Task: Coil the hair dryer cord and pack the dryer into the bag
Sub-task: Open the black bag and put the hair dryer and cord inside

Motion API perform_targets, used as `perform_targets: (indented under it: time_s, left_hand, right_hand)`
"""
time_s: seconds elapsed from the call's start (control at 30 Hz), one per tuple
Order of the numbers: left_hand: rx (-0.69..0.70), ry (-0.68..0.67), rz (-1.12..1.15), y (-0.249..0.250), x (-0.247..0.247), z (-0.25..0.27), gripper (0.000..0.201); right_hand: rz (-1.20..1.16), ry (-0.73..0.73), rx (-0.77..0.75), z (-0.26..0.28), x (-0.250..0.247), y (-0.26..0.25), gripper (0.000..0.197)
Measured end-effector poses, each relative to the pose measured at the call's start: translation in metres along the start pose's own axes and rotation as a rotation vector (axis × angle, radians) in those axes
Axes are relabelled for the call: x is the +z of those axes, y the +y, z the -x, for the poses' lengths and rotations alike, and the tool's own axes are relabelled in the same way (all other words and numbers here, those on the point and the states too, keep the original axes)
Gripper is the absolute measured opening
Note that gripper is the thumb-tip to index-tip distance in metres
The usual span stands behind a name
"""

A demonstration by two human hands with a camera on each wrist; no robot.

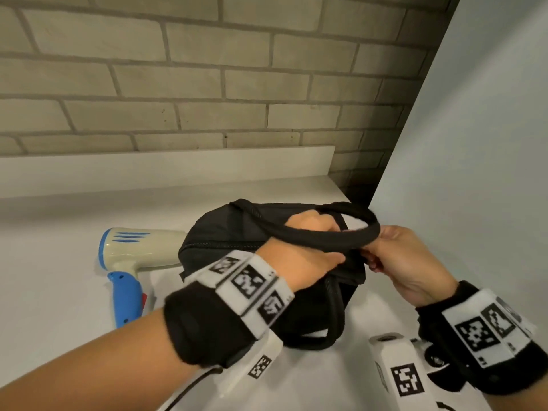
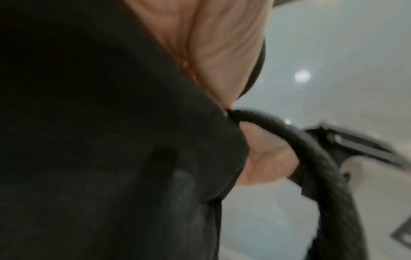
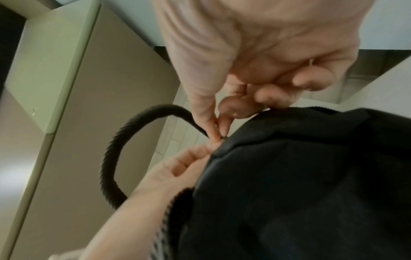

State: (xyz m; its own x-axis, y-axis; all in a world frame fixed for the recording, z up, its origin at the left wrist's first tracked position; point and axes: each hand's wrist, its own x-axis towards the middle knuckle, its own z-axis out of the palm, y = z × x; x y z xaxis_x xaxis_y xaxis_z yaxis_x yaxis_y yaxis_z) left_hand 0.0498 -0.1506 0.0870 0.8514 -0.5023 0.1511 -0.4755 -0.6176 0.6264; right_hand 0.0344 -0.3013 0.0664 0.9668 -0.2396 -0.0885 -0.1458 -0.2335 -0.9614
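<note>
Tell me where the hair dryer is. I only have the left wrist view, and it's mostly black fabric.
Observer: The hair dryer lies on the white counter, just left of the black bag and outside it.
Operator: What's the right hand doing?
Observer: The right hand pinches what looks like a zipper pull at the bag's top edge, between thumb and forefinger.
Operator: And how does my left hand sit on the bag?
Observer: The left hand holds the top of the bag, with one carry handle draped across its back.
</note>
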Motion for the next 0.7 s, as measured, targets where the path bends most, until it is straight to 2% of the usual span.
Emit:
perform_targets:
  time_s: [0.07,0.2,0.3,0.5,0.53,0.6,0.63,0.7]
  left_hand:
    - [-0.011,-0.013,-0.068,0.006,0.005,-0.005,0.023]
    - [0.038,0.026,-0.143,0.011,0.007,-0.01,0.019]
    - [0.053,0.053,-0.104,0.009,0.007,-0.01,0.018]
    - [0.027,0.075,0.038,0.005,0.003,-0.01,0.006]
    - [0.016,0.071,0.043,0.006,0.002,-0.01,0.009]
    - [-0.021,0.052,0.002,0.008,-0.003,-0.012,0.023]
    - [-0.022,0.048,-0.062,0.008,-0.008,-0.012,0.024]
    - [0.009,0.097,-0.135,0.003,-0.022,-0.008,0.015]
  right_hand:
    - [0.028,-0.007,-0.066,0.002,0.001,0.001,0.028]
    - [0.075,-0.015,-0.216,0.008,-0.002,0.004,0.019]
    - [0.17,-0.039,-0.303,0.012,-0.003,0.01,0.017]
    - [0.325,-0.174,-0.33,0.008,-0.01,0.026,0.052]
    - [0.318,-0.207,-0.331,0.006,-0.01,0.026,0.05]
    - [0.223,-0.25,-0.31,0.002,-0.009,0.025,0.025]
    - [0.179,-0.245,-0.303,-0.002,-0.009,0.025,0.019]
    - [0.129,-0.2,-0.31,-0.01,-0.011,0.026,0.024]
